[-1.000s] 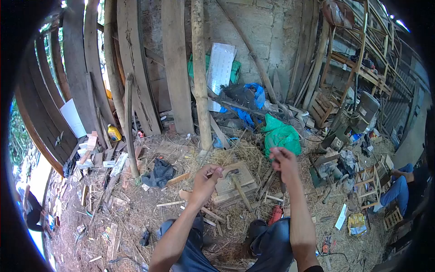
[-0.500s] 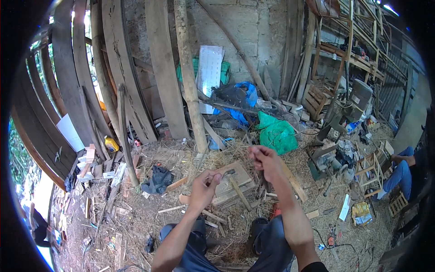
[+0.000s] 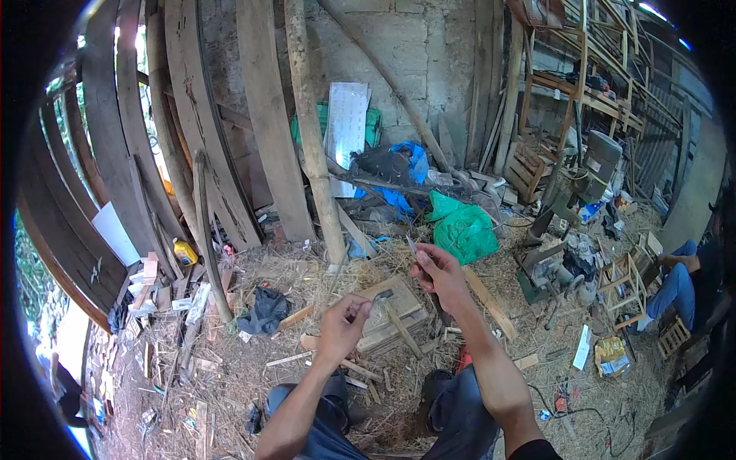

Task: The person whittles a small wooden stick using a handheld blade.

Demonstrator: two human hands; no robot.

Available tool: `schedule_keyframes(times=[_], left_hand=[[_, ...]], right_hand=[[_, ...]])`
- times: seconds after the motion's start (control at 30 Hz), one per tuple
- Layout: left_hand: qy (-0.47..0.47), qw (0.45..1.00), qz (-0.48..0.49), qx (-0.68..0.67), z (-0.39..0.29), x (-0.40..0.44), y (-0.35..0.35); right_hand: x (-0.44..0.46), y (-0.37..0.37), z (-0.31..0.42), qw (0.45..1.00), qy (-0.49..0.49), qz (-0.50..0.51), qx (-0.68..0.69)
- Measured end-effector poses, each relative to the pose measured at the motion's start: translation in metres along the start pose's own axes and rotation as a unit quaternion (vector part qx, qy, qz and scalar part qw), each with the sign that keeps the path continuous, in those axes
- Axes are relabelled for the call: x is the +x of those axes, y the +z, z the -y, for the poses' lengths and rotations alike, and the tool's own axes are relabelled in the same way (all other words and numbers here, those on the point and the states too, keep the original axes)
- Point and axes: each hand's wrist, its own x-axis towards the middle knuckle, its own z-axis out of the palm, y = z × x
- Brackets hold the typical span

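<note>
My left hand (image 3: 343, 326) is closed in a pinch above the near left side of a wooden block (image 3: 415, 304); whatever is between its fingertips is too small to make out. Higher and to the right, my right hand (image 3: 443, 277) pinches a small, thin, pale piece (image 3: 412, 245) that sticks up past the fingertips. Its exact kind is unclear. A hammer (image 3: 402, 331) lies across the block between the two hands, its dark head nearest my left fingers and its wooden handle slanting toward me.
Wood scraps and straw cover the ground. A black plastic bag (image 3: 268, 310) lies left of the block, a green sack (image 3: 462, 230) beyond it. One wooden pole (image 3: 310, 138) stands ahead. At right, a seated person (image 3: 675, 287) is beside a small wooden frame (image 3: 619, 290).
My right hand has turned slightly and shifted a little left, and the thin piece now points up more plainly. My left hand stays pinched near the hammer head. The view has swung slightly.
</note>
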Motion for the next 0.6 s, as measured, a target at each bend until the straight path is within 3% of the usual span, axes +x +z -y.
schedule_keyframes(times=[0.27, 0.47, 0.6], left_hand=[[-0.116, 0.976, 0.072, -0.171, 0.013, 0.001, 0.011], [-0.150, 0.938, 0.065, -0.304, 0.002, 0.012, 0.006], [-0.153, 0.945, 0.043, -0.285, -0.005, 0.009, 0.008]], right_hand=[[-0.005, 0.013, -0.002, 1.000, 0.005, 0.023, -0.019], [-0.017, 0.038, -0.018, 0.991, 0.005, 0.128, -0.043], [-0.019, 0.044, -0.013, 0.988, 0.027, 0.141, -0.048]])
